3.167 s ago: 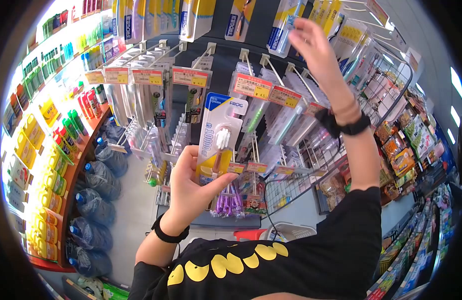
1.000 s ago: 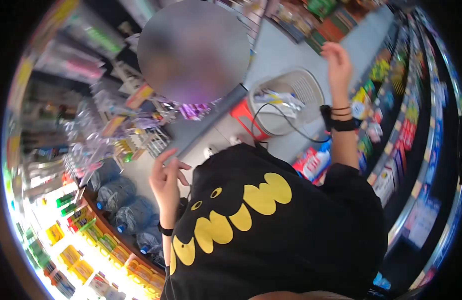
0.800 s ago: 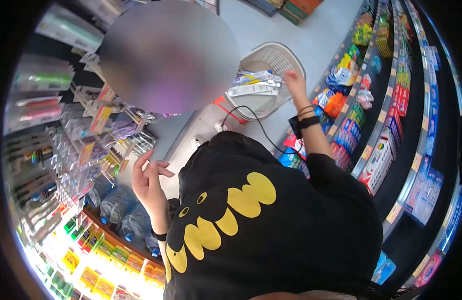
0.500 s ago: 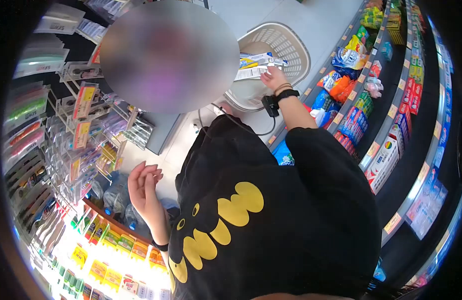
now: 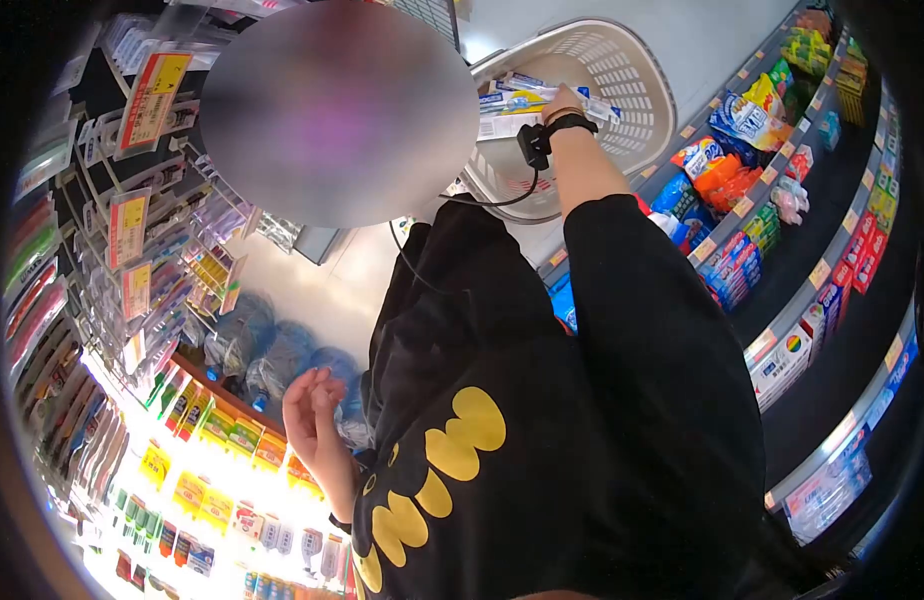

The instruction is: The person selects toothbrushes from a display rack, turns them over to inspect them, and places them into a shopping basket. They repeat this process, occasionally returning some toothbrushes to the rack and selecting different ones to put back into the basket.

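Observation:
My right hand [image 5: 563, 104], with a black strap and a small dark device at the wrist, reaches into a light grey slotted basket [image 5: 650, 88]. Its fingers are closed on a slim blue-and-white pack [image 5: 600, 106] that looks like a packaged toothbrush; the fingertips are partly hidden. Other blue, yellow and white packs [image 5: 502, 126] lie beneath it in the basket. Low on the left, near wrapped water bottles [image 5: 282, 362], my left hand [image 5: 314, 418] hangs in the air, fingers loosely curled and apart, holding nothing. A blurred oval covers the basket's left side.
Hanging packs [image 5: 44, 310] and price tags [image 5: 127, 228] project on hooks at the left. Below them stands a brightly lit shelf of small boxes [image 5: 204, 495]. Shelves on the right carry detergent bags [image 5: 750, 122] and toothpaste-like boxes [image 5: 867, 248]. A cable runs from the wrist device.
My right hand has gone down onto the packs in the basket and closed on one. My left hand has shifted slightly down and right in view. The camera view has turned a little.

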`<state>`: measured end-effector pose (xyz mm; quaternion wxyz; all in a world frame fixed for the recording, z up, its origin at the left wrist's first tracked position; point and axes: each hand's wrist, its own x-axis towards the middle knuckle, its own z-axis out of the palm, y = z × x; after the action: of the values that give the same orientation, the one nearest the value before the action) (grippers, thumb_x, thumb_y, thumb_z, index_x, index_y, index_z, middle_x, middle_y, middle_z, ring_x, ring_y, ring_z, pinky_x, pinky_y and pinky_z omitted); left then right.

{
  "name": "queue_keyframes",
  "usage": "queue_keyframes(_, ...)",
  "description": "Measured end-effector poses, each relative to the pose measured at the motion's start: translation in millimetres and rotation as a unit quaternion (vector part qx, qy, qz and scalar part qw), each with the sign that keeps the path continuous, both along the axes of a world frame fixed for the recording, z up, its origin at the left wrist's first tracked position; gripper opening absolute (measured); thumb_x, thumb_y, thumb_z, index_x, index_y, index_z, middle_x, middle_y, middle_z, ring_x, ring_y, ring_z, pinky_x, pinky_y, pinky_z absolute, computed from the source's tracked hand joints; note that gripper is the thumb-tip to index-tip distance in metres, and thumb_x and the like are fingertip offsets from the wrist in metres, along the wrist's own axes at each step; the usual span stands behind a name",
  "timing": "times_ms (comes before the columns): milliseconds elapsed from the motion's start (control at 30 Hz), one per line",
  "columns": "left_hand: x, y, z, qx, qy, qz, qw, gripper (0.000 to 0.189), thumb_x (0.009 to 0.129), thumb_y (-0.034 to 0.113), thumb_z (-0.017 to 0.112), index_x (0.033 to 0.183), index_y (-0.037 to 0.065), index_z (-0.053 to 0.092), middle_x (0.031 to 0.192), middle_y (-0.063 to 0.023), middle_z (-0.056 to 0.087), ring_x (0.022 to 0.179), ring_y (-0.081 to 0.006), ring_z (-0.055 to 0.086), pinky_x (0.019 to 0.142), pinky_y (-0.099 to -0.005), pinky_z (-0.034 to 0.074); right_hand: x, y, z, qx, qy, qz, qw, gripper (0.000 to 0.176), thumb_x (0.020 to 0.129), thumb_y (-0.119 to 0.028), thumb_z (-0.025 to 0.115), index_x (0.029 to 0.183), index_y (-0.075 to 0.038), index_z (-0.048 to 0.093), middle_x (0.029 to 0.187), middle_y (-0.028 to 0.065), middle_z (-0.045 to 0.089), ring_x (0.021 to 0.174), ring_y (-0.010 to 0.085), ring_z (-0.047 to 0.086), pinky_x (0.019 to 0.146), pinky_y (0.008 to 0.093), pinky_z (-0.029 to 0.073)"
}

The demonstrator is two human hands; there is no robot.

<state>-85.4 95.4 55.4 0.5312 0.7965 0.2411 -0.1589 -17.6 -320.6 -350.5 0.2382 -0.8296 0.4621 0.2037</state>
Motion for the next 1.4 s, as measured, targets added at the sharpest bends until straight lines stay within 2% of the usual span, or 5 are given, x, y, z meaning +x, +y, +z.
queue_keyframes(433,7.8,-18.9,-5.1,0.003,0.061,-0.092,0.994,0.021,0.089,0.001,0.048,0.111,-0.001,0.051,0.104,-0.0124,0.059,0.090,-0.0168,0.058,0.086,-0.0298,0.045,-4.0,-24.0,-1.7,0.042,0.059,-0.129,0.989,0.040,0.076,-0.016,0.066,0.113,-0.006,0.053,0.111,0.0179,0.060,0.105,0.0279,0.059,0.087,0.0366,0.047)
queue_keyframes(1233,12.9,-27.0,-13.8,-0.030,0.087,-0.148,0.985,0.019,0.091,0.000,0.046,0.109,-0.002,0.051,0.104,-0.0113,0.059,0.094,-0.0161,0.059,0.088,-0.0280,0.044,-33.9,-29.8,-45.5,-0.076,0.078,0.016,0.994,0.032,0.079,-0.014,0.060,0.107,-0.001,0.059,0.101,0.0168,0.064,0.098,0.0315,0.061,0.082,0.0374,0.048)
queue_keyframes(1267,13.2,-26.9,-14.1,-0.034,0.084,-0.149,0.985,0.019,0.091,0.000,0.046,0.109,-0.002,0.051,0.104,-0.0113,0.059,0.094,-0.0161,0.059,0.088,-0.0280,0.044,-29.2,-20.4,-39.9,0.026,-0.108,-0.329,0.938,0.038,0.081,-0.018,0.059,0.112,0.002,0.051,0.102,0.0162,0.063,0.098,0.0290,0.061,0.081,0.0366,0.048)
queue_keyframes(1300,13.5,-26.9,-15.2,-0.049,0.082,-0.153,0.984,0.019,0.091,0.000,0.045,0.109,-0.003,0.051,0.104,-0.0115,0.059,0.094,-0.0162,0.059,0.089,-0.0280,0.044,-25.4,-13.4,-32.7,0.126,-0.279,-0.617,0.725,0.046,0.083,-0.021,0.057,0.118,0.005,0.043,0.104,0.0156,0.063,0.097,0.0265,0.061,0.081,0.0357,0.048)
queue_keyframes(1400,17.7,-30.7,-15.4,-0.073,0.072,-0.175,0.979,0.020,0.091,0.000,0.045,0.110,-0.003,0.051,0.105,-0.0116,0.059,0.095,-0.0163,0.058,0.089,-0.0279,0.044,-35.1,5.3,13.6,0.086,-0.376,-0.635,0.669,0.046,0.087,-0.029,0.056,0.117,0.004,0.042,0.114,0.0181,0.055,0.099,0.0269,0.057,0.080,0.0381,0.047)
